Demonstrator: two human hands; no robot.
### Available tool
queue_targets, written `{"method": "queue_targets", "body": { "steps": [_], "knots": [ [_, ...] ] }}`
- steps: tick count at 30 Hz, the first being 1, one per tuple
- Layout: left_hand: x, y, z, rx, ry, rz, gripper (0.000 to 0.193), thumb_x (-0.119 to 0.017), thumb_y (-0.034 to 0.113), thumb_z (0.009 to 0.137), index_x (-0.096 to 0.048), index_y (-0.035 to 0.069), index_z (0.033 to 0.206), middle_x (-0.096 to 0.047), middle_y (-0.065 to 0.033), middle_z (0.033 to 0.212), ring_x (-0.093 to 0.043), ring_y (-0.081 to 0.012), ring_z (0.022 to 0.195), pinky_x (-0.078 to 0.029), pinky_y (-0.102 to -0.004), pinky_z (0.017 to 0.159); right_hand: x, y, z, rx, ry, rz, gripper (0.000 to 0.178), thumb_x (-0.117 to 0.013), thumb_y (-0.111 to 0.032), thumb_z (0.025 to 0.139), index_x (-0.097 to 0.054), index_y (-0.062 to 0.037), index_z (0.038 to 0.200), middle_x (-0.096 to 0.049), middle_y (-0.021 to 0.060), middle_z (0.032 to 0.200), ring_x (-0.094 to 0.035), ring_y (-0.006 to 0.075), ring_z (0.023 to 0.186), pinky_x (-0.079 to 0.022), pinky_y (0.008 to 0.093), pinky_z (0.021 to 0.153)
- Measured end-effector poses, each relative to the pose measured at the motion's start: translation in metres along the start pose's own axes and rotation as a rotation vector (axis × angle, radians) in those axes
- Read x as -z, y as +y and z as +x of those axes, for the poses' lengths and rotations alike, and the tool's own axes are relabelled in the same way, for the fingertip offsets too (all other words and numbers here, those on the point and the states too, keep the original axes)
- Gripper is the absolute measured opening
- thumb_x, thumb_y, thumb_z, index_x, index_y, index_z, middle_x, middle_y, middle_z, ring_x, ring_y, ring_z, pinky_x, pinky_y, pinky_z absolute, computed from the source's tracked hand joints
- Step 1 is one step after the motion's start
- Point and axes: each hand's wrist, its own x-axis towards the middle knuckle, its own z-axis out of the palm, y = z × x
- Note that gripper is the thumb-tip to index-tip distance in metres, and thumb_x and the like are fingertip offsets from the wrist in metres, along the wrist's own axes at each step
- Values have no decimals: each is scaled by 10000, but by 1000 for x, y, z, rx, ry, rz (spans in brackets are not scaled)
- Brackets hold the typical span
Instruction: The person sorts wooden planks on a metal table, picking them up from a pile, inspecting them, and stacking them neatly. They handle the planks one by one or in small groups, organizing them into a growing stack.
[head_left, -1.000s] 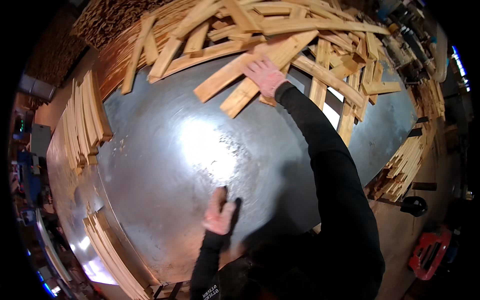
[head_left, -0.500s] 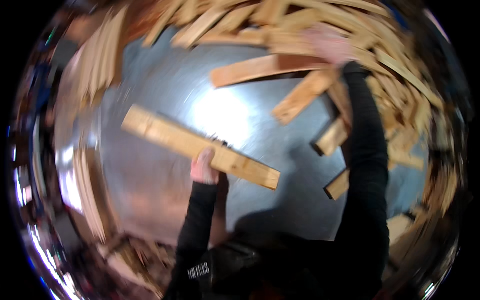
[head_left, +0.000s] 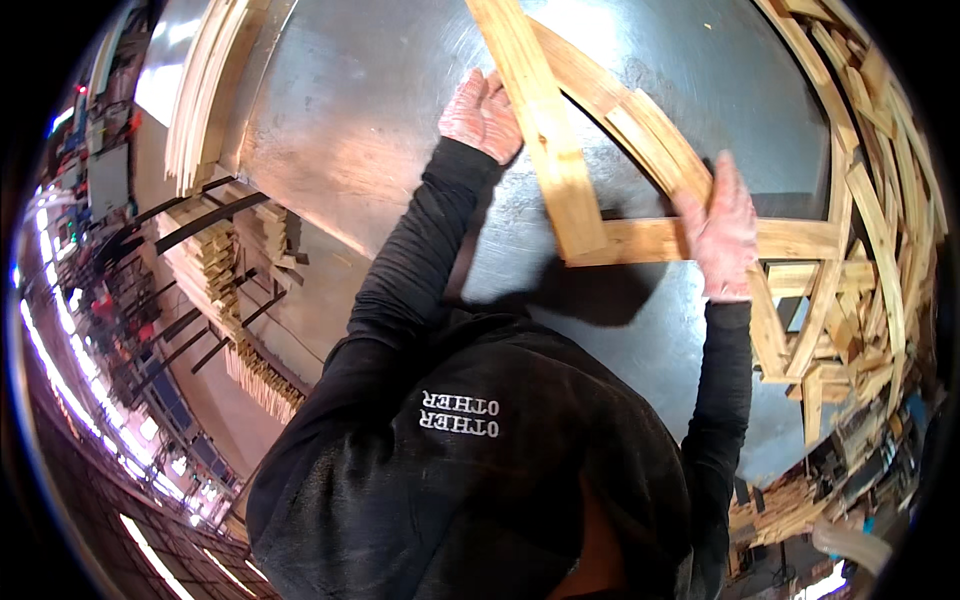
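My left hand (head_left: 483, 115) is beside the left edge of a long pale wooden board (head_left: 545, 130), its fingers extended and partly hidden at that edge. The board slants from the top edge of the picture down to a horizontal board (head_left: 650, 241), overlapping its left end. My right hand (head_left: 722, 228) lies over the horizontal board with fingers outstretched, its thumb side touching the lower end of a short slanting board (head_left: 660, 142). Behind that one, another slanting board (head_left: 580, 70) runs up to the left, partly covered.
A shiny metal tabletop (head_left: 360, 110) spreads under the boards. Heaped wooden pieces (head_left: 900, 210) crowd the right side. Long strips (head_left: 212, 90) stand stacked at the upper left, and more stacked wood (head_left: 215, 270) rests on dark rack bars (head_left: 210, 222) below them.
The view has shifted. My left hand no longer grips the board around its middle, and that hand is now at a board's edge. My right hand has come nearer from the wood pile.
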Motion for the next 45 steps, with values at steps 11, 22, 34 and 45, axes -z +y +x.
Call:
{"method": "queue_targets", "body": {
  "steps": [11,22,34,45],
  "knots": [
    [37,108,-19,-427,142,1570,572,-665,79,819,-491,-3,1358,-655,-171,1185,-639,-249,1073,-485,-303,935,4,-28,-38,-292,-321,-94,822,-686,-436,848,-302,-124,1504,-470,241,1399,-493,399,1262,-418,436,1050],
    [107,150,-27,-168,-224,1782,542,-553,432,920,-531,52,1305,-649,-168,1182,-615,-334,1097,-474,-389,964,-108,-220,120,-171,-352,189,690,-383,-619,933,-606,-23,1198,-670,230,1046,-599,398,1054,-450,457,911],
    [56,160,-59,-251,-27,1763,452,-755,267,713,-634,-18,1042,-669,-180,923,-631,-313,825,-521,-420,742,-52,-88,19,-279,-384,-536,927,-607,-596,836,-223,-95,1516,-461,242,1406,-457,386,1303,-395,447,1066],
    [88,153,-70,-134,-378,1461,614,-651,264,921,-413,-13,1415,-545,-154,1353,-524,-259,1238,-414,-365,1065,-161,-268,67,190,-127,252,474,-487,-405,944,-591,-32,1218,-614,185,1146,-627,287,997,-498,386,908]
  ]
}}
